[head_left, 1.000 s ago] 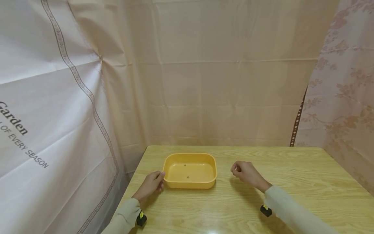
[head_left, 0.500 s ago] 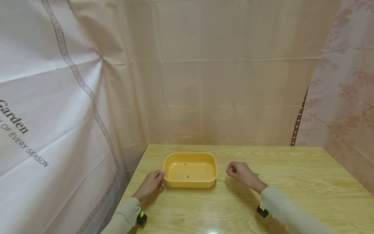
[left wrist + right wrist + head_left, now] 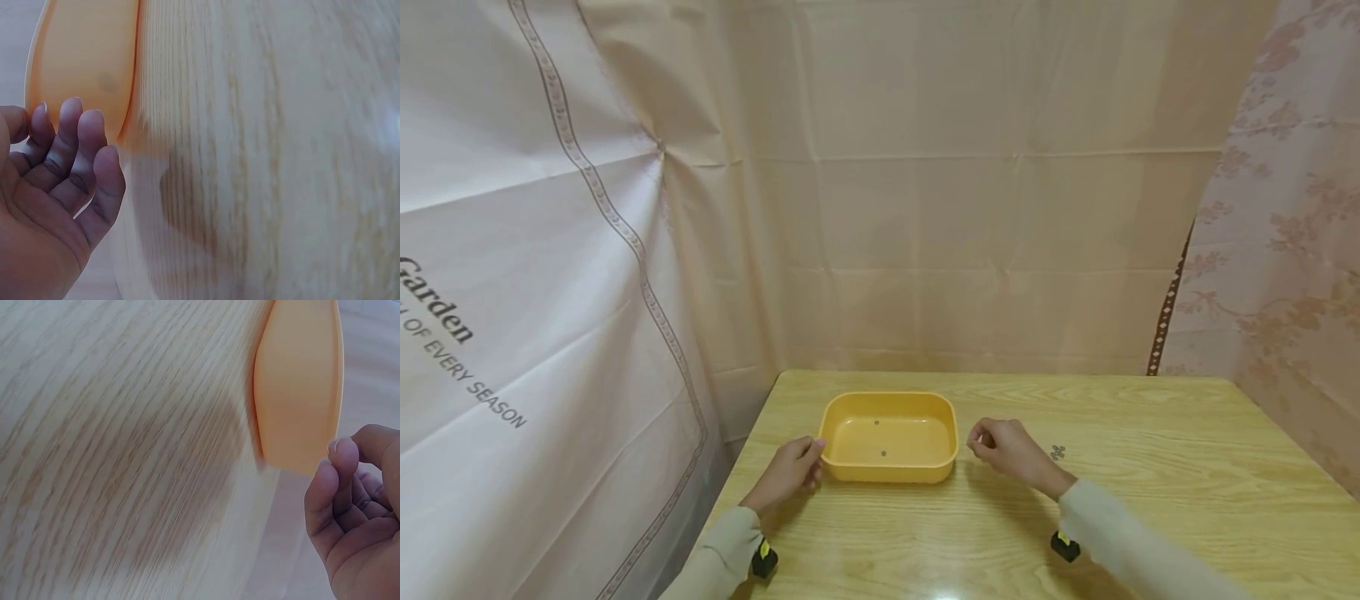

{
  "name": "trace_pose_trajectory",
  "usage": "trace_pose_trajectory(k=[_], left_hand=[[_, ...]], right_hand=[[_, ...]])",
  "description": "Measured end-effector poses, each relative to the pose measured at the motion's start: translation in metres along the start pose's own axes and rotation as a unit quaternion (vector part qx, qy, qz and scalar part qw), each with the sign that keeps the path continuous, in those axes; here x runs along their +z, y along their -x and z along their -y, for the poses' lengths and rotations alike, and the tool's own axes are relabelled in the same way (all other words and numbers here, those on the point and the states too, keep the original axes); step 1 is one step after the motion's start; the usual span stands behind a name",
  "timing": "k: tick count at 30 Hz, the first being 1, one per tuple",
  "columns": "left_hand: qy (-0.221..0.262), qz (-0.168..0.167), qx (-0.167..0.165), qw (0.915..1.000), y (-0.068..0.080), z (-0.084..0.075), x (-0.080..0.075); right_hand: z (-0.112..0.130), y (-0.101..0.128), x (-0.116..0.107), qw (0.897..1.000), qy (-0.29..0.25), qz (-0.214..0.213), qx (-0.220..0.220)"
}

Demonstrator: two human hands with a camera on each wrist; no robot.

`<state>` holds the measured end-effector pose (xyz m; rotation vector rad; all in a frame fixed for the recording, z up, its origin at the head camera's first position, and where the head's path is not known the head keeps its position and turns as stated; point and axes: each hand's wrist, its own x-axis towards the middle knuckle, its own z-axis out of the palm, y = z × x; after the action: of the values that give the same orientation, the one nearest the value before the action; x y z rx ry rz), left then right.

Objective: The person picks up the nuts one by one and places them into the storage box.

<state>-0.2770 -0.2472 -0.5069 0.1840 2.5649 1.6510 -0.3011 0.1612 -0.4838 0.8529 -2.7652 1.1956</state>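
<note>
A yellow plastic tray [image 3: 891, 472] stands on the wooden table. Two small grey round pieces [image 3: 883, 454] lie on its floor, too small to name. My left hand [image 3: 786, 472] pinches the tray's left rim between thumb and index finger; the other fingers curve loosely beside the wall in the left wrist view. Just off the tray's right side is my right hand [image 3: 1011, 450], thumb and index fingertips together. The right wrist view shows nothing between these fingertips [image 3: 344, 453]; a tiny thing there could be hidden. Behind this hand lies a small cluster of grey pieces [image 3: 1057, 452].
Light wood-grain table [image 3: 1135, 433] extends right of the tray and toward me. A beige cloth [image 3: 962, 250] hangs behind the far edge, with a white printed cloth [image 3: 550, 333] on the left and a floral one [image 3: 1285, 250] on the right. Each wrist carries a black camera [image 3: 1065, 546].
My right hand has moved left toward the tray, its fingertips staying together. The cluster of grey pieces has come into sight behind it. My left hand and the tray have stayed put.
</note>
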Motion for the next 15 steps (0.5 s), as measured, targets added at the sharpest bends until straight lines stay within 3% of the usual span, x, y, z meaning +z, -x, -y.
trace_pose_trajectory(k=[8,15], left_hand=[[-0.010,0.001,0.016,0.9998,0.0005,0.0017,0.0002],[-0.002,0.000,0.005,1.0000,0.0007,0.0000,-0.0003]], right_hand=[[0.0031,-0.0041,0.0082,1.000,0.007,0.000,0.000],[0.0060,-0.0052,0.0106,1.000,0.006,0.001,-0.006]])
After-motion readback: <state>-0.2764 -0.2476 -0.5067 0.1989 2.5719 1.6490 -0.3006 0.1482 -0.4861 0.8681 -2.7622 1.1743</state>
